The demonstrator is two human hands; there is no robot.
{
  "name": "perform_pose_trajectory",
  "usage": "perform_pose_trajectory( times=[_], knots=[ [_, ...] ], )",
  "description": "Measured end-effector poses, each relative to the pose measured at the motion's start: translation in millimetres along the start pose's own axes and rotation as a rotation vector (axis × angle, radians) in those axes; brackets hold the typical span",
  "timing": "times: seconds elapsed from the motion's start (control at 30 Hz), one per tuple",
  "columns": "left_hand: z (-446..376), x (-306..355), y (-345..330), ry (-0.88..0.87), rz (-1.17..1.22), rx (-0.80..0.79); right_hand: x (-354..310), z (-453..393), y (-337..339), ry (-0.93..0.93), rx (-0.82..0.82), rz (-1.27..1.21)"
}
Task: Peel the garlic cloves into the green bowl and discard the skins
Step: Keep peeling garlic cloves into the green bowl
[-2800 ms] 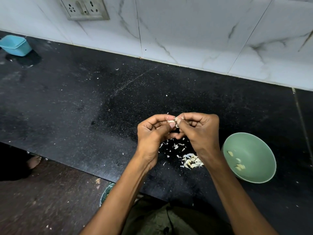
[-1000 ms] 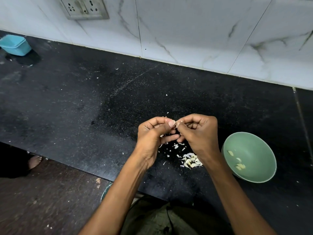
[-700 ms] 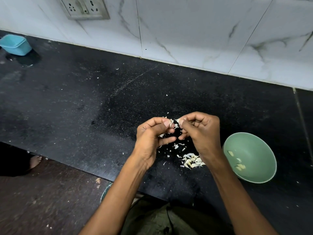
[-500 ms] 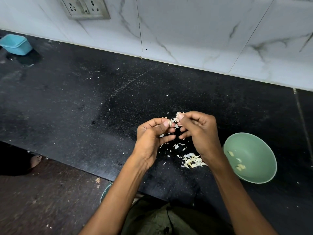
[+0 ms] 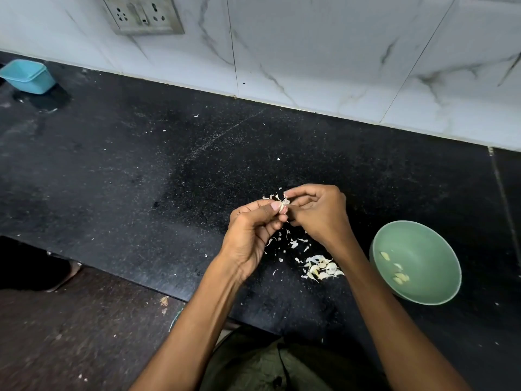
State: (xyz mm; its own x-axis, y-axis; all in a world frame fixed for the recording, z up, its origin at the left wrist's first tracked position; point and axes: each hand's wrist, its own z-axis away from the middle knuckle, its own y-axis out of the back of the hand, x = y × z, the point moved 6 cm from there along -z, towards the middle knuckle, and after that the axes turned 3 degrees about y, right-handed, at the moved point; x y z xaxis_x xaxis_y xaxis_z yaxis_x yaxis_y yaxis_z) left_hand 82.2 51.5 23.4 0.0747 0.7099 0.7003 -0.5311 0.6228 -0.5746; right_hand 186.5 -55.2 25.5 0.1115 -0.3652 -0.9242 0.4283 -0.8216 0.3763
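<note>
Garlic clove (image 5: 282, 206): held above the black counter (image 5: 141, 170), pinched at the fingertips of both hands, which meet over it. The left hand (image 5: 253, 235) grips the clove between thumb and curled forefinger; the right hand (image 5: 318, 213) pinches at its upper end, where a pale scrap of skin shows. How much skin is left on the clove cannot be told; it is mostly hidden by the fingers.

Assessment of the step in hand: peeling is under way. It is done best with the left hand holding the clove steady while the right draws the skin off in strips away from the body of the clove, keeping the work over the existing litter so that scraps fall in one place.

Loose skins (image 5: 321, 268) lie on the counter directly below and just right of the hands, the thickest heap near the right forearm; a few scraps sit beyond the fingertips. None are yet discarded.

Green bowl (image 5: 439, 235): stands on the counter to the right, apart from the skins, upright. It holds a few peeled cloves (image 5: 400, 276) along its near-left inner wall; the rest is bare.

Blue tub (image 5: 26, 76): far left by the wall; contents not visible.
</note>
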Motion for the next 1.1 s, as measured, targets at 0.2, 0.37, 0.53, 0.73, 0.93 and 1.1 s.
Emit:
perform_pose_trajectory(
  times=[0.2, 0.37, 0.53, 0.73, 0.93, 1.1],
  knots=[
    [-0.9, -2.2, 1.7, -0.002, -0.042, 0.015, 4.7, -6.0, -0.3, 0.008, 0.041, 0.138],
    [-0.4, -0.7, 5.7, -0.055, -0.139, 0.061, 5.5, -2.2, 1.4, -0.066, -0.011, 0.007],
    [0.2, 0.6, 10.0, -0.110, -0.272, 0.151, -3.2, 12.7, 3.2, -0.085, -0.085, -0.265],
    [0.8, 7.0, 9.5, -0.267, -0.417, 0.267, -8.3, 30.0, 2.1, -0.023, -0.067, -0.297],
    [6.5, 15.2, 6.5, -0.445, -0.615, 0.309, -11.2, 31.2, 4.0, 0.002, 0.014, -0.242],
    [12.6, 17.7, -2.2, -0.503, -0.696, 0.270, -14.9, 32.7, 7.0, 0.031, 0.073, -0.183]
  ],
)
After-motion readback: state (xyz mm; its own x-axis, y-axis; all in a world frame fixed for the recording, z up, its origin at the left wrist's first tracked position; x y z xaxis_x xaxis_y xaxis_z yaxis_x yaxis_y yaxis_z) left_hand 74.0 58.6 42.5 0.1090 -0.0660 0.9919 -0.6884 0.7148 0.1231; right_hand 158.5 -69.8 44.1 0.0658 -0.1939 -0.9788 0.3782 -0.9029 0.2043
